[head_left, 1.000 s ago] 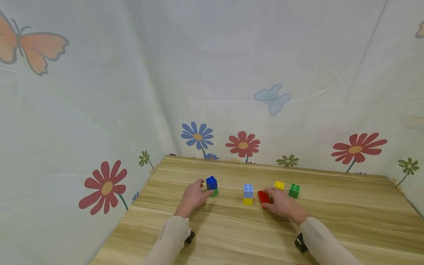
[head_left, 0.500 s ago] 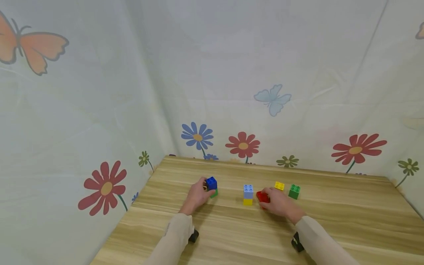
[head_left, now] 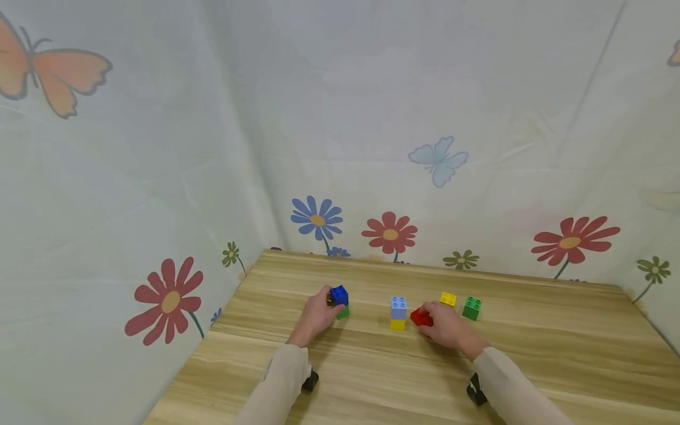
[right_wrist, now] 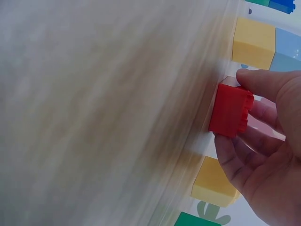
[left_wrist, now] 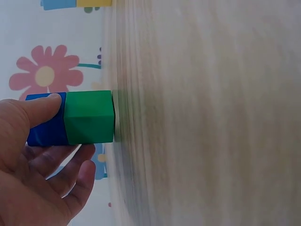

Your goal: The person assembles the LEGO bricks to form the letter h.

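Note:
On the left of the table, my left hand [head_left: 317,314] pinches a dark blue brick [head_left: 340,294] that sits on a green brick [left_wrist: 89,117]. In the left wrist view the thumb lies on the blue brick's side, with fingers behind. My right hand [head_left: 447,324] holds a red brick [right_wrist: 229,110] by its two ends, between thumb and fingers. Its studs face the palm, and its lower side is close to the tabletop. Just left of the red brick stands a light blue brick [head_left: 398,308] stacked on a yellow brick [head_left: 397,324].
Behind the right hand is a separate yellow brick [head_left: 448,298], partly hidden by that hand. Right of it stands another green brick [head_left: 471,308]. The wooden table [head_left: 382,378] ends at a flower-printed curtain [head_left: 340,147] at the back and left.
My left hand has moved right and taken hold of the dark blue brick. The red brick has turned in my right hand and shifted slightly left.

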Tool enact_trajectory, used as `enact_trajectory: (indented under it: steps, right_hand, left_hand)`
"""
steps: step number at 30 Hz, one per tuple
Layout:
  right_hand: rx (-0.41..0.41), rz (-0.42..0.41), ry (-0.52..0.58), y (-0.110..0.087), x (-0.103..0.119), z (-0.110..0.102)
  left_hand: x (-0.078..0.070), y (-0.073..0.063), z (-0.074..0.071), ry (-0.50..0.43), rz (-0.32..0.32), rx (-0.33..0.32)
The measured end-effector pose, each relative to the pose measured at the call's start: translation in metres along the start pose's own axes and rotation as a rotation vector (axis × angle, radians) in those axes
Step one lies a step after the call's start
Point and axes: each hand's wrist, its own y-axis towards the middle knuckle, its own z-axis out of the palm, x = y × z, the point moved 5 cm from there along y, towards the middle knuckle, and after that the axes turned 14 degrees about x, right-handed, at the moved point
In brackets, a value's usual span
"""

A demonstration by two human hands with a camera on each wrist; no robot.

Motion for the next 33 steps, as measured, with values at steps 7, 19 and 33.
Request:
enact_trajectory:
  steps: [7, 19, 33]
  right_hand:
    - [0.000, -0.014, 0.000, -0.002, 0.001, -0.001]
    - [-0.019, -0.029, 0.040, -0.015, -0.003, -0.001]
    - [-0.046, -0.106, -0.024, -0.036, 0.005, -0.013]
  left_hand:
    - [-0.004, -0.003, 0.005, 0.027, 0.031, 0.012]
    - [-0.021, -0.013, 0.016, 0.030, 0.095, 0.073]
    - [-0.044, -0.025, 0.033, 0.088, 0.108, 0.145]
